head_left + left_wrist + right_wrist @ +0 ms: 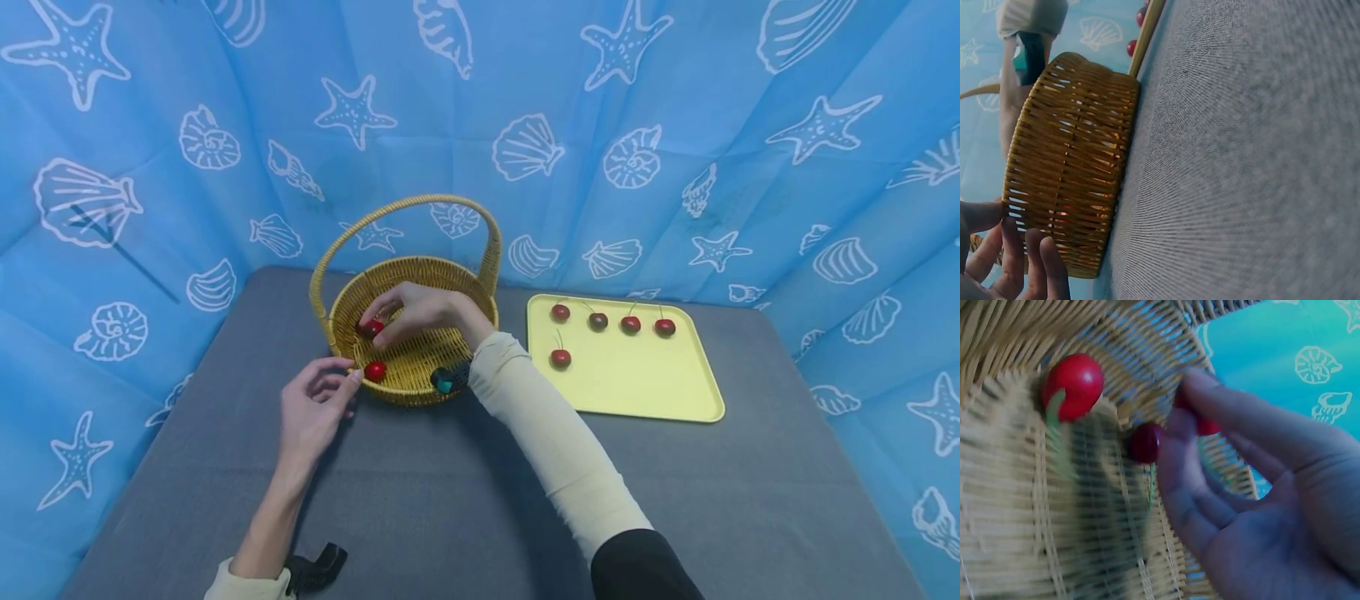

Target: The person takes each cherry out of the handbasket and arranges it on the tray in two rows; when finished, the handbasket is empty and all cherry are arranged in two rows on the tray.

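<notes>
My right hand point(422, 307) is inside the wicker basket point(417, 392), over its left part. Its thumb and fingers pinch a red cherry point(1209, 426), partly hidden by the fingertips. Within the basket lie a bright red cherry point(1074, 386) with a pale green stem and a dark red cherry point(1146, 442), close by the fingers in the right wrist view. At the basket's near left rim, my left hand point(318, 408) grips the edge between thumb and fingers. The left wrist view shows those fingers against the woven outer wall.
Right of the basket lies a yellow tray point(637, 379) carrying several stemmed cherries along its back and left sides. The basket's tall handle point(408, 201) arches up behind my right hand. A blue shell-patterned curtain point(525, 100) surrounds the grey table point(450, 517).
</notes>
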### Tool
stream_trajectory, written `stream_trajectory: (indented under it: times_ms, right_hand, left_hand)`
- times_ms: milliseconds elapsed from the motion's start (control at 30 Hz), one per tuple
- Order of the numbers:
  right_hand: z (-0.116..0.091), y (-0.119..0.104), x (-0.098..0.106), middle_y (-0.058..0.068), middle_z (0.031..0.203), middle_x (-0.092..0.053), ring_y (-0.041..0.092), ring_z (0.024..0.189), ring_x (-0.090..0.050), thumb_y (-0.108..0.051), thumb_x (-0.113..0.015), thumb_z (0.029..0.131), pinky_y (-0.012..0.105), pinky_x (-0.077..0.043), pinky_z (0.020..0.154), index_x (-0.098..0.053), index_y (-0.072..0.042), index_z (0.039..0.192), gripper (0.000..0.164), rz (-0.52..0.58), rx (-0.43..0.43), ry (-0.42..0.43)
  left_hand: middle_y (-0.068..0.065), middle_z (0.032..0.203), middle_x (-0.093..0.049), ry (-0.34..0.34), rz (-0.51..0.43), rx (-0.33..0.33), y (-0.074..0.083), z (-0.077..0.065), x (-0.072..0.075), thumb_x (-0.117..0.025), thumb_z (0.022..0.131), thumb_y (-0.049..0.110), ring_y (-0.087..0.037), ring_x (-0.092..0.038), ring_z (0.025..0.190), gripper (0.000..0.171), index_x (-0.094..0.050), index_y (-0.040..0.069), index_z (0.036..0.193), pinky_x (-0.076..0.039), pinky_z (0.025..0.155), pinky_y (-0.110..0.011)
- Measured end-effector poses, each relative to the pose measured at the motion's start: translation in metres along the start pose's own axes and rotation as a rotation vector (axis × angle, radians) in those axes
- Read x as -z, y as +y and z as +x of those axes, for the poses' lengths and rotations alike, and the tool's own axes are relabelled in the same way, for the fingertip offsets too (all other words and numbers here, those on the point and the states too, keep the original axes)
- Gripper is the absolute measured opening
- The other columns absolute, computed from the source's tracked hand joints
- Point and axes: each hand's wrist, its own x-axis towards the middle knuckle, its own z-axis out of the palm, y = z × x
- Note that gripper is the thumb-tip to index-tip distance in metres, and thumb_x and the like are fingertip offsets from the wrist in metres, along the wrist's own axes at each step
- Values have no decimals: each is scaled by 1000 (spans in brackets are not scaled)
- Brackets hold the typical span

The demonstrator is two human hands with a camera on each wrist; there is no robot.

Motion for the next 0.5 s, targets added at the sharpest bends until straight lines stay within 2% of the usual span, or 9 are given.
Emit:
stream_trajectory:
  times_ms: [167,400,500]
  right_hand:
    - [-15,0,12,2,147,-65,23,141,-58,-19,-80,99,41,-59,112,-71,-17,141,43,4,44,22]
    - [-34,3,29,-5,149,-67,21,147,-57,-21,-82,98,45,-49,124,-70,-18,143,46,-32,66,67]
    - [-45,4,37,-2,150,-68,21,148,-57,-20,-82,98,45,-47,126,-70,-18,143,47,-53,88,89]
  left_hand:
    - [-12,92,-77,1,-4,-4,0,0,0,-80,102,27,-17,-75,74,28,-74,10,122,-66,62,-30]
    - [-8,90,-77,-5,-15,-11,0,0,1,-80,102,28,-16,-74,74,29,-74,9,123,-66,62,-30]
    - [-7,89,-77,-6,-16,-10,0,0,1,-80,102,27,-16,-75,75,29,-73,8,123,-66,62,-30]
